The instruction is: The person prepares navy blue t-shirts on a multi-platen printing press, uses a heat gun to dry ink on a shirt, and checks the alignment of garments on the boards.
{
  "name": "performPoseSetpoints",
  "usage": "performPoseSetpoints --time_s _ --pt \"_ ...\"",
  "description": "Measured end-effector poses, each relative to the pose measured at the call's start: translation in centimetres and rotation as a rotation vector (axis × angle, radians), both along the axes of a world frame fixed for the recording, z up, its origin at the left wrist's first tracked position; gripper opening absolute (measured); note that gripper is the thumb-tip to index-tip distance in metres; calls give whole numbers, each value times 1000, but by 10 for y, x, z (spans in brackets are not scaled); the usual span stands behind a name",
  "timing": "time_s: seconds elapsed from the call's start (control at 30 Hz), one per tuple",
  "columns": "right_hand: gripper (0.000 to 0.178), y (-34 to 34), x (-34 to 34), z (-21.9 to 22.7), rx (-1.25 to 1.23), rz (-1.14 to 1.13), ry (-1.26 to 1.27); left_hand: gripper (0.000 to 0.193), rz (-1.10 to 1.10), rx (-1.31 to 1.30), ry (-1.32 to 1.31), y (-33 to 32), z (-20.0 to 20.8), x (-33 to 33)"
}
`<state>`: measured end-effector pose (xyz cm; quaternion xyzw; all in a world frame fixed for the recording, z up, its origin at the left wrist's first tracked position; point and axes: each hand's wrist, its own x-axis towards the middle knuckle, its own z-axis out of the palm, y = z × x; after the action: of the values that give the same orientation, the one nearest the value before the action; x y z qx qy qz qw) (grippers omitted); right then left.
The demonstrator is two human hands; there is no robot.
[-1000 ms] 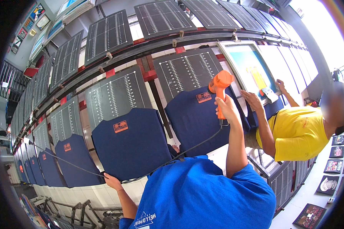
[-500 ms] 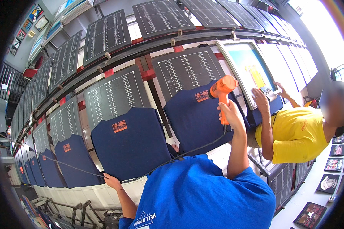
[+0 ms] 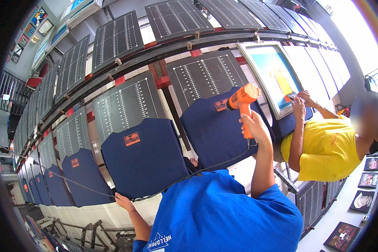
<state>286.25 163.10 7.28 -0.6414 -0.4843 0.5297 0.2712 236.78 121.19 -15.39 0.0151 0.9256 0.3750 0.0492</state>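
My right hand is wrapped round the handle of an orange heat gun. Its black nozzle points left and down, over the orange print on a navy shirt that is stretched on a black board. From the handle's base a dark power cord runs left across my front. Lower left, my left hand is closed on that cord, beside the bottom corner of another navy shirt bearing an orange print.
To the right, a person in a yellow shirt works with both hands on a framed printing screen holding orange ink. More navy shirts on boards line the left. Behind a dark rail stands another row of marked boards.
The person in yellow has brought both hands together at the screen's right side, with the tool now against the orange ink. My hands and the heat gun have barely moved.
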Motion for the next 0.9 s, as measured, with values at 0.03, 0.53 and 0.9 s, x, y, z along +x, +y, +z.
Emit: performPoseSetpoints --time_s 0.03,0.53,0.9 --pt "26 1 1 1 -21 -5 45 54 8 -4 -2 2 1 1" --pt "28 -8 -22 16 -33 157 -51 59 32 -3 0 8 -4 0" --pt "27 8 -38 11 -30 197 -57 59 25 -43 23 5 -8 -1"
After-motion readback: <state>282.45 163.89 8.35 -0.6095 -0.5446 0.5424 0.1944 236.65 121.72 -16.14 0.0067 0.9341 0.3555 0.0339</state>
